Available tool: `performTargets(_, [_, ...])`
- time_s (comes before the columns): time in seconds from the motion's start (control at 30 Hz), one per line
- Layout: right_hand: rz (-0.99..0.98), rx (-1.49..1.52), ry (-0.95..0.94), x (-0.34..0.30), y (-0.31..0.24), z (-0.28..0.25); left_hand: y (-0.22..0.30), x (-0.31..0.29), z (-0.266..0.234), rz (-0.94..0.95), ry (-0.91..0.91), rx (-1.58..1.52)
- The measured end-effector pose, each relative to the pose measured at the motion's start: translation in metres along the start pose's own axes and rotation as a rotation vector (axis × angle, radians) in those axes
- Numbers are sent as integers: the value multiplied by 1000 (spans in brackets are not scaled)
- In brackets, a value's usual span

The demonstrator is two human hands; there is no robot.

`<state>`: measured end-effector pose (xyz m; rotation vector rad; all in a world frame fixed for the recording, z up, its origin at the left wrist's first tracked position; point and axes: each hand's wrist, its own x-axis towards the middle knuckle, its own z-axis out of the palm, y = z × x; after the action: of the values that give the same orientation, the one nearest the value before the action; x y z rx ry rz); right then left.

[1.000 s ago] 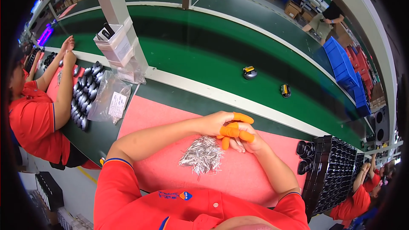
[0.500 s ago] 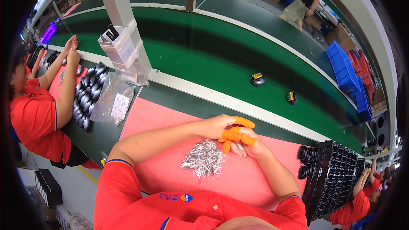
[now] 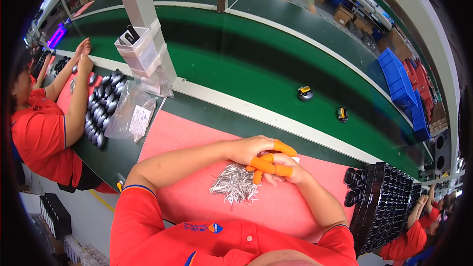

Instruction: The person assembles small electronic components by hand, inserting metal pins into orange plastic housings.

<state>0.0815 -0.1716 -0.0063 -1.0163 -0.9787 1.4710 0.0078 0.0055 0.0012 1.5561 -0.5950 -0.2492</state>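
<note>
My left hand and my right hand meet above a pink mat, orange finger cots on their thumbs and fingers. The fingers of both are bent and pressed together, overlapping one another. What sits between them is hidden; a small pale edge shows behind my right fingers. Right by my hands, on the near left, lies a loose pile of thin silver metal strips.
Beyond the mat, a green conveyor belt carries two dark rounded parts with yellow tops. Black trays are stacked at right. To the left lie a plastic bag, dark oval parts and a co-worker's arms.
My hands have drawn closer together and their fingers have shifted over each other. The parts on the belt have moved slightly right. A person in the background has walked left.
</note>
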Motion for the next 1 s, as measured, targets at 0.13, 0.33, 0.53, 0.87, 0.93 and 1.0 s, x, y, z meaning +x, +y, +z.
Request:
performTargets(0.13, [22, -1, 85, -2, -2, 4, -1, 3, 2, 49, 4, 220])
performTargets(0.33, [10, 47, 207, 1, 8, 1, -3, 2, 2, 49, 2, 133])
performTargets(0.53, [-19, 136, 173, 2, 6, 1, 7, 2, 3, -111, 17, 54])
performTargets(0.87, [51, 54, 196, -1, 13, -3, 2, 1, 5, -150, 26, -39])
performTargets(0.93, [-54, 22, 175, 3, 6, 4, -3, 0, 3, -72, 24, 106])
performTargets(1.0, [-41, 28, 195, 3, 7, 4, 2, 1, 2, -91, 12, 49])
